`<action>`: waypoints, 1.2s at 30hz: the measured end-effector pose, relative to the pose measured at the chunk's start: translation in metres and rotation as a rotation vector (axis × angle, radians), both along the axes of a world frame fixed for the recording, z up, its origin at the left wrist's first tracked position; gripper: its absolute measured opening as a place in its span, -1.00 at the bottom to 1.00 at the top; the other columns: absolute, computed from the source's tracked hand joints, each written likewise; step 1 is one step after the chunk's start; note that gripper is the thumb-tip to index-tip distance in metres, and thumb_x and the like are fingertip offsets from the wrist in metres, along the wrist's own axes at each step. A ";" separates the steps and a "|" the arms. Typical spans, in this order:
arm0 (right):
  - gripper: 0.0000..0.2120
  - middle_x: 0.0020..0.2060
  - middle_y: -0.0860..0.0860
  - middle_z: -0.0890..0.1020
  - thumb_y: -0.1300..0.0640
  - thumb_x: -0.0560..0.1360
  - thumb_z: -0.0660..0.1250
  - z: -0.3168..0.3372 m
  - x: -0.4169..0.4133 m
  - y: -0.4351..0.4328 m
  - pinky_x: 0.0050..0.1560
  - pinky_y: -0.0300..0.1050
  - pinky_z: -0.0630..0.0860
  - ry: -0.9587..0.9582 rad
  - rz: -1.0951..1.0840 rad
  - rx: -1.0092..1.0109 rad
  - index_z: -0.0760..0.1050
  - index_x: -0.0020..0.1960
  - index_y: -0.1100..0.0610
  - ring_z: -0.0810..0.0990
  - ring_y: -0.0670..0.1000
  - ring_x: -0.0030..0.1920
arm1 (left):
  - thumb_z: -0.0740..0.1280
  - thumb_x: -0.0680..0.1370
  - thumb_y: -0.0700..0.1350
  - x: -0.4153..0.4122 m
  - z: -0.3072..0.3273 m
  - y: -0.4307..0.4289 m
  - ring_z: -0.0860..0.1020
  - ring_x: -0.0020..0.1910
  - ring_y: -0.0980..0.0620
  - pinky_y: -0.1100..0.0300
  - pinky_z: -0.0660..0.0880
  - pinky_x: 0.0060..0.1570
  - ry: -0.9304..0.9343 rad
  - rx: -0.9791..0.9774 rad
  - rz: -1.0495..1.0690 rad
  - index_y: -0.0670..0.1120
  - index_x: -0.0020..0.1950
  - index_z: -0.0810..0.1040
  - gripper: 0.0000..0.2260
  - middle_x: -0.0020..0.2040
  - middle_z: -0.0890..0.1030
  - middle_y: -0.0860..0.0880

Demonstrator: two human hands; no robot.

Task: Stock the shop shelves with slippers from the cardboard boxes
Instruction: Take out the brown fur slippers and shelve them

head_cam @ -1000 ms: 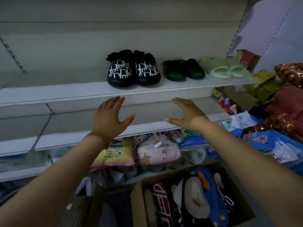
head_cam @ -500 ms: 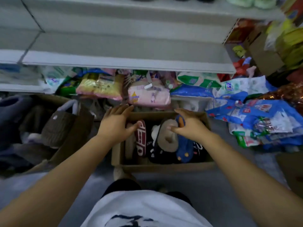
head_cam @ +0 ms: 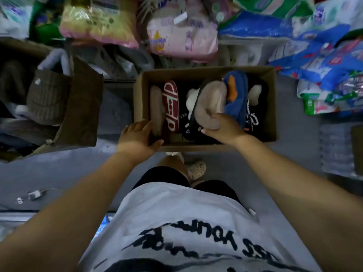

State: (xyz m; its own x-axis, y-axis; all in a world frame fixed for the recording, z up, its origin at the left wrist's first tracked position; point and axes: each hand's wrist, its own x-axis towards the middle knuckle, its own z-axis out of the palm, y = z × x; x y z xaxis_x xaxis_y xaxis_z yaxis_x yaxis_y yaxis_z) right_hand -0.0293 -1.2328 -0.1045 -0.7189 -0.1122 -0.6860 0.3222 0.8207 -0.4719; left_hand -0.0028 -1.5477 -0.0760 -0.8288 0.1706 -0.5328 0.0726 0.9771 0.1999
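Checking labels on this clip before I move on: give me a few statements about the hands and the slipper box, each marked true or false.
1. The right hand grips a tan fuzzy slipper in the cardboard box. True.
2. The left hand holds the red-soled slipper. False: it rests on the box's near left corner and does not touch the red sole.
3. A blue slipper with an orange patch lies just right of the tan one. True.
4. The box stands on a shelf. False: it stands on the floor, before the person's feet.
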 end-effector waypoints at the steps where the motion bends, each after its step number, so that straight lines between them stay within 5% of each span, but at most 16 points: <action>1: -0.14 0.17 0.05 0.64 -0.49 0.25 0.29 0.001 -0.003 -0.002 0.14 0.04 0.60 0.012 -0.010 0.003 0.52 0.30 0.11 0.61 0.07 0.17 | 0.21 0.56 0.37 -0.002 -0.009 -0.002 0.22 0.56 -0.16 -0.11 0.15 0.54 -0.047 -0.013 0.013 0.02 0.63 0.17 -0.26 0.62 0.22 -0.07; 6: -0.39 0.21 0.11 0.61 -0.16 0.43 0.53 -0.013 -0.021 -0.015 0.17 -0.05 0.51 -0.041 -0.009 0.045 0.49 0.32 0.17 0.56 0.12 0.23 | 0.24 0.55 0.36 -0.008 -0.041 -0.011 0.17 0.59 -0.18 -0.14 0.17 0.53 -0.200 0.006 0.099 -0.02 0.66 0.05 -0.18 0.65 0.09 -0.14; 10: -0.48 0.20 0.12 0.62 -0.10 0.46 0.52 -0.029 -0.038 -0.029 0.13 -0.04 0.50 -0.110 -0.020 0.098 0.51 0.28 0.16 0.57 0.16 0.22 | 0.28 0.54 0.37 -0.018 -0.058 -0.023 0.25 0.56 -0.24 -0.12 0.29 0.48 -0.348 0.080 0.221 -0.03 0.67 0.03 -0.13 0.65 0.10 -0.14; 16: -0.62 0.32 0.22 0.54 0.16 0.57 0.40 -0.049 -0.045 -0.050 0.37 0.05 0.41 -0.122 -0.085 0.189 0.50 0.35 0.26 0.48 0.27 0.35 | 0.34 0.52 0.34 -0.021 -0.066 -0.034 0.20 0.59 -0.15 -0.07 0.24 0.53 -0.461 0.202 0.277 -0.05 0.66 0.06 -0.13 0.65 0.14 -0.10; 22: -0.62 0.24 0.18 0.59 0.03 0.62 0.36 -0.028 -0.054 -0.064 0.27 -0.09 0.41 -0.050 -0.186 -0.051 0.51 0.33 0.24 0.53 0.15 0.27 | 0.50 0.44 0.25 -0.041 -0.049 -0.020 0.45 0.37 -0.18 -0.12 0.47 0.32 -0.317 0.333 0.388 -0.02 0.51 0.35 -0.26 0.46 0.42 -0.10; 24: -0.62 0.22 0.13 0.61 -0.04 0.61 0.35 -0.018 -0.058 -0.064 0.32 0.00 0.47 -0.095 -0.197 -0.157 0.53 0.29 0.21 0.55 0.08 0.23 | 0.52 0.35 0.34 -0.050 -0.042 -0.011 0.49 0.35 -0.03 -0.03 0.51 0.32 -0.351 0.475 0.478 0.07 0.49 0.37 -0.20 0.41 0.49 0.02; 27: -0.71 0.16 -0.03 0.65 -0.05 0.62 0.34 -0.004 -0.066 -0.062 0.33 0.02 0.52 -0.183 -0.228 -0.315 0.56 0.27 0.06 0.60 -0.07 0.19 | 0.61 0.36 0.15 -0.061 -0.030 0.011 0.44 0.31 0.16 0.29 0.47 0.21 -0.428 0.630 0.590 0.06 0.55 0.26 -0.14 0.37 0.42 0.19; 30: -0.71 0.18 -0.09 0.65 -0.06 0.63 0.32 0.005 -0.075 -0.059 0.32 -0.03 0.51 -0.265 -0.302 -0.419 0.53 0.32 -0.02 0.59 -0.12 0.22 | 0.62 0.36 0.09 -0.067 -0.025 0.031 0.43 0.25 0.15 0.34 0.41 0.09 -0.493 0.609 0.620 0.01 0.57 0.23 -0.10 0.30 0.43 0.14; 36: -0.64 0.13 -0.13 0.63 -0.14 0.58 0.37 0.002 -0.080 -0.019 0.25 -0.12 0.53 -0.151 -0.355 -0.354 0.56 0.28 0.03 0.58 -0.16 0.16 | 0.65 0.32 0.07 -0.043 -0.016 0.075 0.56 0.12 0.06 0.31 0.49 -0.03 -0.335 0.602 0.927 -0.06 0.40 0.44 -0.27 0.12 0.55 0.08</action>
